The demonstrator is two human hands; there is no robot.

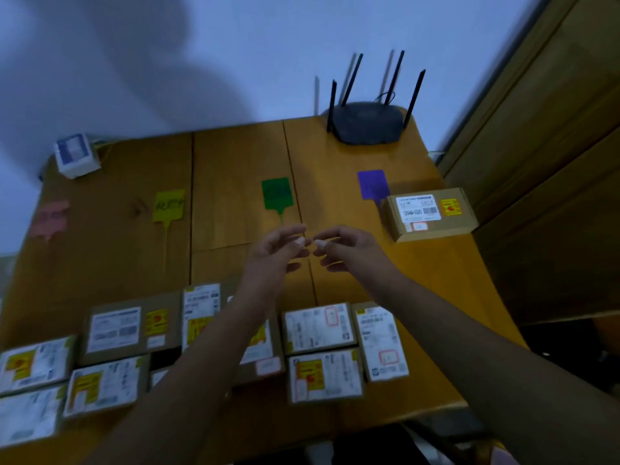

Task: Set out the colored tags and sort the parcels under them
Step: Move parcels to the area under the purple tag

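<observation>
Across the wooden table (419,263) lie a pink tag (49,219), a yellow tag (168,205), a green tag (277,194) and a purple tag (373,183). One cardboard parcel (430,213) sits just right of and below the purple tag. Several labelled parcels (318,327) crowd the near edge. My left hand (278,246) and my right hand (345,246) hover together over the table's middle, below the green tag. Their fingertips nearly touch, and both hold nothing.
A black router (367,124) with antennas stands at the back edge. A small white-blue box (75,154) sits at the far left corner. A wooden cabinet (553,162) rises close along the right side.
</observation>
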